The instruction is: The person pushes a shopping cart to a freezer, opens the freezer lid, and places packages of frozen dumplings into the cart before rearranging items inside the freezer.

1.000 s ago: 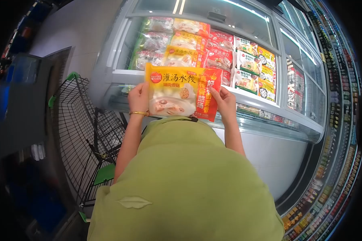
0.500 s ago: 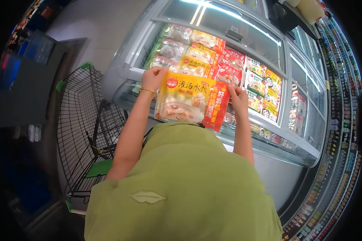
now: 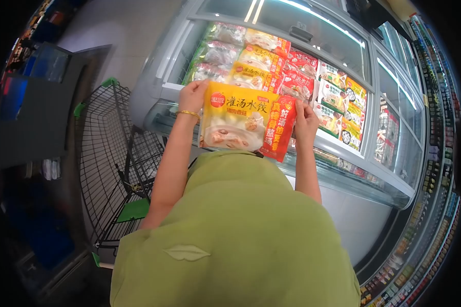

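At a grey-white, glass-topped freezer (image 3: 171, 91), left fingers (image 3: 198, 88) and right fingers (image 3: 301, 111) pinch a yellow-and-red plastic packet (image 3: 246, 122) by its sides.

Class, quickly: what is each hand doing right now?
Left hand: closed, holding the yellow-and-red packet.
Right hand: closed, holding the same packet.

A black wire shopping cart (image 3: 122, 166) stands left of the glass-lidded freezer (image 3: 363, 162); stocked shelves (image 3: 435, 158) are at the far right.
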Tool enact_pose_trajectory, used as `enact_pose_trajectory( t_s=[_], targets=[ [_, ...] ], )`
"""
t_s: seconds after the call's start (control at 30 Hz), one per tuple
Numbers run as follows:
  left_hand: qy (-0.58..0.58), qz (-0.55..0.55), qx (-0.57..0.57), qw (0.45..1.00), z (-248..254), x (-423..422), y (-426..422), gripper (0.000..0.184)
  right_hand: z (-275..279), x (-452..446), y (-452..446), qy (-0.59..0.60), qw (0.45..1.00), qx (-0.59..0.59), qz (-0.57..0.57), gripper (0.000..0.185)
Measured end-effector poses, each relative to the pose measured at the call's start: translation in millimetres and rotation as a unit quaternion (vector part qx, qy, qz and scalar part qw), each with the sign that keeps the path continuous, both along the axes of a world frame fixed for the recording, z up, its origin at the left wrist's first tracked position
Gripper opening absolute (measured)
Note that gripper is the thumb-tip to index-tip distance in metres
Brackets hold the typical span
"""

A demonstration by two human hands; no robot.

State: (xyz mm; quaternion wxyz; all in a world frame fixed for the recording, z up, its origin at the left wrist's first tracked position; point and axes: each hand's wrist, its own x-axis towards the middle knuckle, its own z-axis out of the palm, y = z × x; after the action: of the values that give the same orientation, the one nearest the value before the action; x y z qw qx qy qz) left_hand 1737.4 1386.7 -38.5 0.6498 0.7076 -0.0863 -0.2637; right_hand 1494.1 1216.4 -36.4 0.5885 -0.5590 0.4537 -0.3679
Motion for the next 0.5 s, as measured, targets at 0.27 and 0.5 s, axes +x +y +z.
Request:
enact_pose_trajectory(
  t_s=[0.27, 0.5],
  targets=[
    [0.106, -0.054, 0.005, 0.993, 1, 3, 2, 0.030, 2, 1, -7, 0.009, 1.000, 0.022, 0.011, 0.021],
    [0.042, 0.007, -0.003, 0.999, 0, -1, 4, 0.022, -12, 8, -2, 0.002, 0.994, -0.107, -0.027, 0.019]
  ],
)
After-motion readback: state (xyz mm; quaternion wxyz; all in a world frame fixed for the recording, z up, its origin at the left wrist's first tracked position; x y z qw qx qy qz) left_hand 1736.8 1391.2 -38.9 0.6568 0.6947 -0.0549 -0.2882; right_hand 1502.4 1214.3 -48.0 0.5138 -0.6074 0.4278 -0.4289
